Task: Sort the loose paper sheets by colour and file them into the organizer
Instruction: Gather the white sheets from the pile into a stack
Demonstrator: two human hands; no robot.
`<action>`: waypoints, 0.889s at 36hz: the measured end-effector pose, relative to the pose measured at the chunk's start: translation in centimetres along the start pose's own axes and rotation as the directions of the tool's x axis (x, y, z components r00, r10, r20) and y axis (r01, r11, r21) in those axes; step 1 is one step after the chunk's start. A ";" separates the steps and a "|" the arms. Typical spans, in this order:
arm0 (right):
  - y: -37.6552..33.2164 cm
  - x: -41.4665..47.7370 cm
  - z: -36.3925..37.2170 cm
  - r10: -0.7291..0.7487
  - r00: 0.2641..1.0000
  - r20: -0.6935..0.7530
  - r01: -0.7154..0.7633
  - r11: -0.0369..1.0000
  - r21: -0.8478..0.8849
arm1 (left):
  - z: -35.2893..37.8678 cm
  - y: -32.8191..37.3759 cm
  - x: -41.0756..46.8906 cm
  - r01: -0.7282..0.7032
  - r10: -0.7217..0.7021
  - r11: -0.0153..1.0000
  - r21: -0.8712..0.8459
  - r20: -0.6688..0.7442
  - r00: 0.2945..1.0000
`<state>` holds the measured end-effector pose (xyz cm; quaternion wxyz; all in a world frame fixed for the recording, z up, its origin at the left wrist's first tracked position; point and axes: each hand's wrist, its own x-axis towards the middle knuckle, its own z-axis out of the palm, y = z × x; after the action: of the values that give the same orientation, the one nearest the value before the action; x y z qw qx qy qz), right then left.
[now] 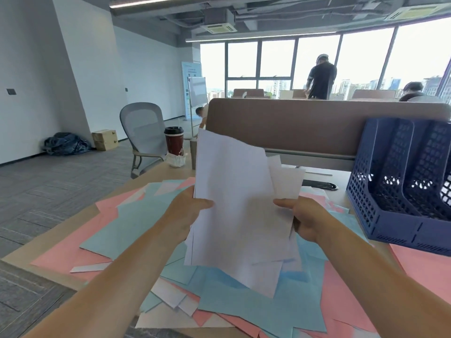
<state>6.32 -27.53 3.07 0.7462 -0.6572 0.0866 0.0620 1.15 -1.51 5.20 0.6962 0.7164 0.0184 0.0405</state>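
Observation:
A bundle of white sheets [234, 203] is raised upright above the desk. My left hand [188, 211] grips its left edge, thumb on the front. My right hand [302, 215] grips the right edge the same way. Below them a loose heap of pink sheets [70, 245] and light blue sheets [136, 223] covers the desk, with a few white sheets [170, 293] mixed in. The dark blue mesh organizer [400, 191], with upright slots, stands at the right on the desk; the slots I can see hold no paper.
A brown desk partition [305, 123] runs behind the papers. A dark red coffee cup [174, 141] and a crumpled white bag stand at the desk's far left corner, with a grey office chair [144, 132] beyond. People are at desks by the far windows.

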 end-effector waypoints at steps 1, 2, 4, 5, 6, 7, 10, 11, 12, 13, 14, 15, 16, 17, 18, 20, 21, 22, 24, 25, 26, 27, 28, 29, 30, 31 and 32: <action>-0.5 -0.1 0.1 -0.024 1.000 -0.003 0.024 1.000 0.012 | 0.0 0.5 0.0 -0.027 0.027 1.000 -0.001 -0.007 1.000; -1.0 -0.3 0.3 -0.053 0.999 -0.007 0.053 0.998 0.024 | 0.1 0.9 0.0 -0.060 0.060 0.998 -0.014 -0.017 0.998; -2.4 -0.7 0.7 -0.124 0.992 -0.024 0.125 0.992 0.034 | 0.2 2.1 -0.2 -0.133 0.132 0.990 -0.042 -0.034 0.991; -3.2 -0.9 0.8 -0.169 0.985 -0.035 0.170 0.984 0.047 | 0.3 2.8 -0.3 -0.158 0.156 0.986 -0.052 -0.042 0.987; -3.9 -1.1 0.8 -0.217 0.975 -0.047 0.219 0.974 0.063 | 0.4 3.5 -0.3 -0.168 0.165 0.984 -0.061 -0.040 0.985; -4.7 -1.3 0.7 -0.266 0.962 -0.056 0.270 0.960 0.069 | 0.3 4.1 -0.2 -0.166 0.163 0.984 -0.068 -0.040 0.986; -6.6 -2.3 0.4 -0.396 0.918 -0.031 0.397 0.917 0.043 | 0.0 5.9 0.0 -0.166 0.163 0.983 -0.074 -0.043 0.986; -7.0 -2.5 0.3 -0.422 0.906 -0.011 0.423 0.906 0.031 | 0.0 6.3 0.0 -0.168 0.166 0.982 -0.082 -0.040 0.985; -7.3 -2.7 0.3 -0.439 0.898 0.013 0.439 0.898 0.024 | 0.0 6.7 -0.1 -0.178 0.175 0.979 -0.104 -0.031 0.984; -7.4 -3.0 0.3 -0.448 0.893 0.041 0.448 0.894 0.016 | 0.0 6.9 -0.2 -0.182 0.181 0.974 -0.137 -0.023 0.983; -7.4 -3.1 0.4 -0.447 0.892 0.070 0.447 0.894 0.012 | 0.0 7.1 -0.3 -0.182 0.183 0.969 -0.165 -0.012 0.983; -7.3 -3.3 0.4 -0.444 0.891 0.098 0.445 0.895 0.007 | 0.0 7.1 -0.4 -0.177 0.180 0.965 -0.191 -0.006 0.984; -7.2 -3.6 0.4 -0.439 0.890 0.124 0.442 0.897 0.007 | 0.1 7.0 -0.4 -0.172 0.176 0.963 -0.206 0.003 0.984; -7.0 -3.7 0.5 -0.435 0.889 0.145 0.438 0.899 0.009 | 0.1 6.8 -0.4 -0.161 0.167 0.963 -0.214 0.010 0.986; -6.7 -3.7 0.5 -0.428 0.890 0.157 0.431 0.902 0.015 | 0.1 6.5 -0.3 -0.153 0.160 0.962 -0.224 0.014 0.987; -6.2 -3.6 0.6 -0.413 0.896 0.162 0.415 0.909 0.022 | 0.2 5.9 -0.3 -0.158 0.166 0.960 -0.230 0.014 0.986; -6.0 -3.5 0.6 -0.411 0.896 0.167 0.415 0.910 0.013 | 0.1 5.4 -0.2 -0.169 0.176 0.961 -0.218 0.013 0.984; -5.8 -3.4 0.7 -0.406 0.897 0.175 0.411 0.912 0.005 | 0.0 5.1 -0.3 -0.176 0.183 0.964 -0.200 0.015 0.983; -5.2 -3.3 0.9 -0.384 0.904 0.188 0.389 0.921 0.011 | -0.3 4.3 -0.4 -0.183 0.188 0.968 -0.173 0.015 0.982; -4.9 -3.3 0.9 -0.370 0.908 0.195 0.374 0.927 0.015 | -0.4 3.9 -0.3 -0.168 0.172 0.973 -0.158 0.012 0.985; -4.5 -3.4 1.0 -0.353 0.912 0.207 0.358 0.934 0.018 | -0.6 3.5 -0.2 -0.151 0.154 0.977 -0.153 0.004 0.988; -4.1 -3.3 1.0 -0.336 0.916 0.220 0.343 0.939 0.009 | -0.8 3.1 -0.2 -0.129 0.130 0.980 -0.151 -0.004 0.992; -3.7 -3.3 1.0 -0.318 0.921 0.225 0.326 0.945 0.001 | -1.0 2.6 -0.2 -0.104 0.105 0.982 -0.156 -0.004 0.994; -3.2 -3.2 0.9 -0.301 0.928 0.219 0.310 0.951 -0.006 | -1.1 2.2 -0.2 -0.086 0.088 0.983 -0.161 0.003 0.996; -2.7 -3.2 0.9 -0.283 0.936 0.208 0.290 0.957 -0.004 | -1.2 1.8 -0.3 -0.074 0.077 0.984 -0.165 0.016 0.997; -2.2 -3.1 0.9 -0.265 0.943 0.202 0.271 0.963 0.000 | -1.1 1.4 -0.4 -0.061 0.065 0.982 -0.180 0.019 0.998; -1.8 -3.1 0.9 -0.245 0.949 0.200 0.249 0.968 0.003 | -1.0 1.1 -0.5 -0.053 0.057 0.980 -0.194 0.016 0.998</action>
<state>3.69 -26.77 5.56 0.7454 -0.6618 -0.0720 0.0345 0.51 -0.58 6.34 0.7613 0.6460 -0.0128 0.0535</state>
